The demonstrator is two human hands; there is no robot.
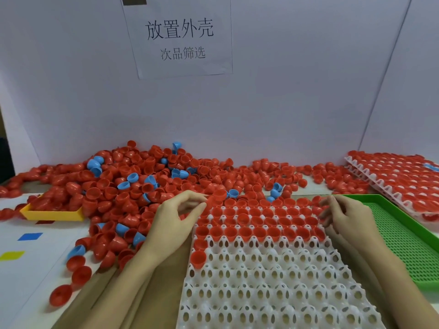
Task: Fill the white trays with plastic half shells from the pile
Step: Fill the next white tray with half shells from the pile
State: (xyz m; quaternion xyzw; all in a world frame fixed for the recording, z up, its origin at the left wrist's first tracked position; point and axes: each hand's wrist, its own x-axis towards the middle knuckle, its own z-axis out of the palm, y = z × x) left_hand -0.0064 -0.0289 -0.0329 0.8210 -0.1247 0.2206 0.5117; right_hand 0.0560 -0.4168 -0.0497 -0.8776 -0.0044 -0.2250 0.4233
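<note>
The white tray [273, 281] lies in front of me, with red half shells [259, 231] in its far rows and one lone shell [198, 257] at its left edge. The pile of red and blue half shells [133, 186] spreads behind and to the left. My left hand [177, 216] hovers at the tray's far left corner, thumb and forefinger apart, their tips beside a red shell [219, 194]. Over the tray's far right corner my right hand [344, 216] has curled fingers among red shells. Blur hides whether it holds one.
A green perforated tray [403, 238] lies at the right. Behind it stand stacked white trays [370, 176] filled with red shells. A yellow bin [53, 214] sits at the left under the pile. Blue and yellow colour patches mark the table at the left. A white wall bounds the back.
</note>
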